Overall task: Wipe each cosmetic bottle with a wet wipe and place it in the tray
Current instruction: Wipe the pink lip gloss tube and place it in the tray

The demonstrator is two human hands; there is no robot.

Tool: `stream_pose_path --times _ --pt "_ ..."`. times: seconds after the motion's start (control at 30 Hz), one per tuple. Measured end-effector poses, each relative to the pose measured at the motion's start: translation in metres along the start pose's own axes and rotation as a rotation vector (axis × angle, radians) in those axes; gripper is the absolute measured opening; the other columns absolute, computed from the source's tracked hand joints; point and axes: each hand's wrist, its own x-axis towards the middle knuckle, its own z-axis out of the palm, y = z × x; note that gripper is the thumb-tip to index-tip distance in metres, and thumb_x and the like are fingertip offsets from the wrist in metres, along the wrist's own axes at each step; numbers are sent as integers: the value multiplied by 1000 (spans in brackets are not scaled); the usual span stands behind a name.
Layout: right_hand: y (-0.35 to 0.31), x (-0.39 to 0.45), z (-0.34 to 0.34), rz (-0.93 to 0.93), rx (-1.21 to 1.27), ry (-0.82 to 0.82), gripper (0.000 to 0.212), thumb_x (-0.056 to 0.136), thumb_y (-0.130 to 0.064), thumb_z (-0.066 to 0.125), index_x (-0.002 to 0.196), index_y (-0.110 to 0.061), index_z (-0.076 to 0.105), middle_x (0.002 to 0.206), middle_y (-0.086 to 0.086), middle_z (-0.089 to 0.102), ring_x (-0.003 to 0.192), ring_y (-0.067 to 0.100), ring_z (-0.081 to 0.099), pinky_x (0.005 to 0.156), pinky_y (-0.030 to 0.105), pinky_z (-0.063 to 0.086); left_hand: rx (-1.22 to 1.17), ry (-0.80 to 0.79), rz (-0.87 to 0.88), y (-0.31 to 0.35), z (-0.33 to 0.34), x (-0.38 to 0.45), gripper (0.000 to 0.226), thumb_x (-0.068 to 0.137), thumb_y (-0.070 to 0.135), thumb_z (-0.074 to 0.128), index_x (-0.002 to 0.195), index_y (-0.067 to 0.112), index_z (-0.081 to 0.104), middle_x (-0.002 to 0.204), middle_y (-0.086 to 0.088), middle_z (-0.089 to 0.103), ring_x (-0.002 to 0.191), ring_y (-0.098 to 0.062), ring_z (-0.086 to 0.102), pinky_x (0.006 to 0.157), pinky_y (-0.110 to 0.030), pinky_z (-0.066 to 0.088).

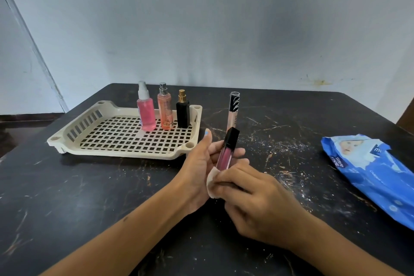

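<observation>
- The left hand, at frame centre, grips the pink gloss tube tilted, exposing its side.
- The right hand pinches the wet wipe around its base.
- The tray, centre-left, holds three bottles, presumably wiped.

Three bottles in tray; wipes pack right.
</observation>
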Motion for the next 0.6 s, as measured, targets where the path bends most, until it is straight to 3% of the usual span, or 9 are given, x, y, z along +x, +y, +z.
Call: stream_pose_path --times 0.1,0.2,0.3,0.43,0.5,0.6 --pt "5 -2 4 64 26 83 20 80 1 56 88 -3 73 93 9 67 81 23 61 78 29 52 22 -66 -7 -2 -2 0 51 96 44 33 107 5 64 106 -17 66 95 -29 62 85 -37 49" --pt "16 -5 7 281 17 214 21 82 3 62 99 -3 73 100 6 66 91 17 63 84 23 51 95 -174 -7 -5 -2 -3 41 88 40 43 103 10 67 91 -7 67 78 -16 61 67 -29 54" --pt "22 -5 6 414 17 246 22 89 -8 60 107 -3 71 104 4 65 95 13 61 87 15 48 89 -220 6 -6 -2 -3 46 79 35 50 113 7 65 100 -13 64 86 -18 62 76 -36 57" --pt "17 -5 7 300 17 162 25 81 1 65 105 -2 72 104 5 64 93 16 61 87 17 48 63 -170 -16 -5 -4 -3 38 95 34 39 98 8 67 78 -4 64 62 -10 59 55 -21 50" --pt "11 -4 7 177 43 118 24 77 4 64 99 -1 73 103 6 64 89 21 62 86 24 50 79 -161 -30 -3 -4 -4 38 94 34 43 90 9 70 81 -4 68 63 -10 60 57 -21 46" --pt "3 -3 6 41 79 63 22 75 4 64 92 -3 75 96 8 68 85 23 62 82 29 52 43 -104 9 0 0 -6 40 88 20 55 121 -2 53 109 -21 67 84 -27 68 71 -34 56"
